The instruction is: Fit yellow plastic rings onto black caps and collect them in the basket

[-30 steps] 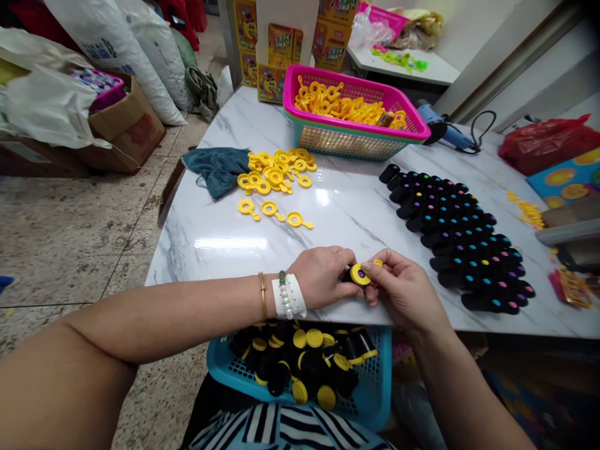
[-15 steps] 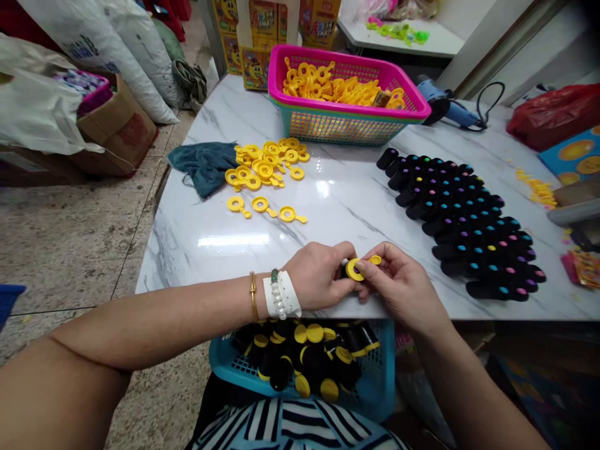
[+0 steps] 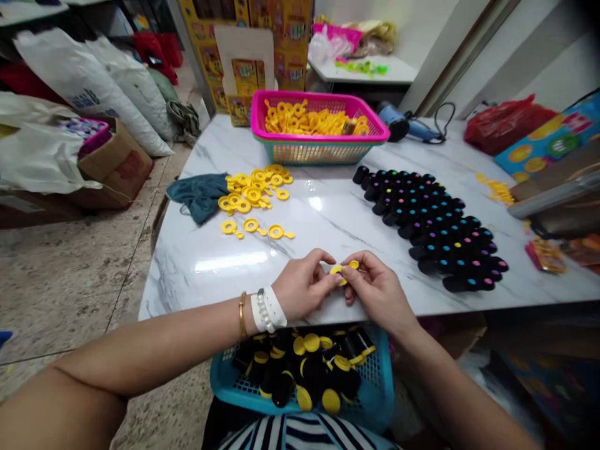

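Observation:
Above the table's front edge, my left hand [image 3: 302, 286] is closed with its fingertips at a yellow ring with a tab [image 3: 335, 270]. A dark purple spot shows in the ring's centre; the black tube behind it is mostly hidden by my fingers. My right hand [image 3: 375, 289] pinches the ring, thumb on its face, beside the round tab end. To the left, three similar yellow rings [image 3: 276, 232] lie in a row before a loose pile of yellow rings [image 3: 253, 195]. Several black tubes with coloured dots [image 3: 429, 228] stand in rows to the right.
Below the table edge, a blue basket [image 3: 220, 387] holds black tubes with yellow caps. A pink-rimmed basket [image 3: 323, 139] of yellow rings stands at the back. Beside the pile lies a dark green cloth [image 3: 199, 195]; a blue power tool [image 3: 407, 123] rests behind.
The head view has shifted, so the table things sit lower or further left. My left fingers have moved onto the ring's edge, and the black tube between them is now less visible.

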{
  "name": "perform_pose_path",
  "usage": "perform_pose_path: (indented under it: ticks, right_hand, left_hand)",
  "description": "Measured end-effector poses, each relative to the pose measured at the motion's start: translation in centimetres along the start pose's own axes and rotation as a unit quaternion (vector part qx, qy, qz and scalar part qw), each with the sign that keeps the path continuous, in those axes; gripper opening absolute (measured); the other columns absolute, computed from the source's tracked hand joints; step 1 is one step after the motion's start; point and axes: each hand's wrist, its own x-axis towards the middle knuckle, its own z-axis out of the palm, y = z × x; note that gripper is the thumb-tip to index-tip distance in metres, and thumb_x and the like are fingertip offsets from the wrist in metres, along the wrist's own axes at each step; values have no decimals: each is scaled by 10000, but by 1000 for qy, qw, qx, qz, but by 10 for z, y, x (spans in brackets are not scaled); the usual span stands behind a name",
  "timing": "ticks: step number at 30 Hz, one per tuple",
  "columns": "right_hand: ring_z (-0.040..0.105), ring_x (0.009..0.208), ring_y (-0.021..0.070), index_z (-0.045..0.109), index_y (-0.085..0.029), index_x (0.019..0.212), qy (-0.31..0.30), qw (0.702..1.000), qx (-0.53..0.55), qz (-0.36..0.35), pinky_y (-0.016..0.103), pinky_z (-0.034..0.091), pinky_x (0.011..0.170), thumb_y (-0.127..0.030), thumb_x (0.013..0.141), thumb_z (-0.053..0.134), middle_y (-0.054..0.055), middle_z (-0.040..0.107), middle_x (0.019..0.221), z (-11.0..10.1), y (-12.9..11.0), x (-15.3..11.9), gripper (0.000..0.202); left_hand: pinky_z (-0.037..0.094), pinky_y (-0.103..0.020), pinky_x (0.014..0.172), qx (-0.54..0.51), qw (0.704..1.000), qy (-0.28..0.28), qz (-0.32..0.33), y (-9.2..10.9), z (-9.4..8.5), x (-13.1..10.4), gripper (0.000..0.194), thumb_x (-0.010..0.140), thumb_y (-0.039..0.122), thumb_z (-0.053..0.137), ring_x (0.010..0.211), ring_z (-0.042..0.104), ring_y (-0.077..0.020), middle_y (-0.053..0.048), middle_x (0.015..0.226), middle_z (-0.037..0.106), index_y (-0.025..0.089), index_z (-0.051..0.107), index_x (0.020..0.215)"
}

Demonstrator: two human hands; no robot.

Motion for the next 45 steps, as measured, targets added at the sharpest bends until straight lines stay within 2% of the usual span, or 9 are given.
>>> perform_pose_path:
  ticks: [4,8,12,19,27,30,37,41,45]
  right_hand:
    - [527,454,95,620,-168,941,20,1000,3,-6,218,443,470,-442,857,635,-27,609,586,-3,4,-4,287]
    - [642,637,141,605,-163,1146,-43,998,46,13,281,520,649,-410,910,565,34,684,784,-17,2,-12,344]
    - [596,571,124,557,-162,1178,-92,995,27,33,265,499,588,-381,871,630,-16,622,691,-27,-6,-8,384]
    - [423,461,79,494,-221,1094,-157,983,-85,52,192,314,420,-431,881,596,-97,459,580,-14,-16,10,316]
    - [566,509,80,536,-175,1051,-166,982,75,48,200,431,475,-347,816,690,2,651,761,-39,4,8,329]
    - [566,445,97,531,-170,901,-187,979,60,60,197,423,412,-390,798,694,-2,653,645,-38,2,15,293]
    - [331,304,45,430,-222,813,-126,988,-81,41,139,210,316,-337,823,623,-145,409,430,4,-20,35,225]
    - [413,329,87,472,-230,967,-131,984,-112,37,177,303,338,-405,849,569,-130,447,479,4,-14,27,232]
    - [497,494,107,559,-220,1014,-69,970,-228,-57,211,372,482,-314,781,652,-98,451,558,1,-11,2,268]
  left_hand:
    - [456,-253,611,151,974,72,150,-6,4,0,362,774,382,714,652,556,-128,9,753,595,168,552,1017]
    - [456,-262,654,213,949,97,209,-9,0,5,222,838,302,627,709,539,-134,-31,853,586,158,598,1003]
    - [440,-247,613,235,944,81,219,-8,-4,7,185,838,260,603,653,512,-124,-12,785,554,158,628,991]
    - [450,-260,651,237,944,72,218,-14,-1,11,298,832,236,587,675,511,-132,-13,787,549,159,606,1120]
    - [377,-218,597,228,956,22,185,-6,-11,12,104,764,188,647,641,497,-119,18,688,513,166,636,865]
    - [371,-211,595,228,956,15,185,-7,-12,13,72,761,180,635,651,504,-118,17,690,514,167,628,832]
    - [382,-231,599,212,963,56,156,-9,-9,14,112,792,259,647,621,512,-125,15,680,556,165,644,852]
    - [421,-246,637,221,963,47,148,-9,-6,13,116,795,263,655,673,563,-147,-7,719,605,157,655,845]
    - [460,-257,682,297,936,-6,190,-6,-10,5,167,765,213,670,754,601,-172,-39,806,631,148,657,918]
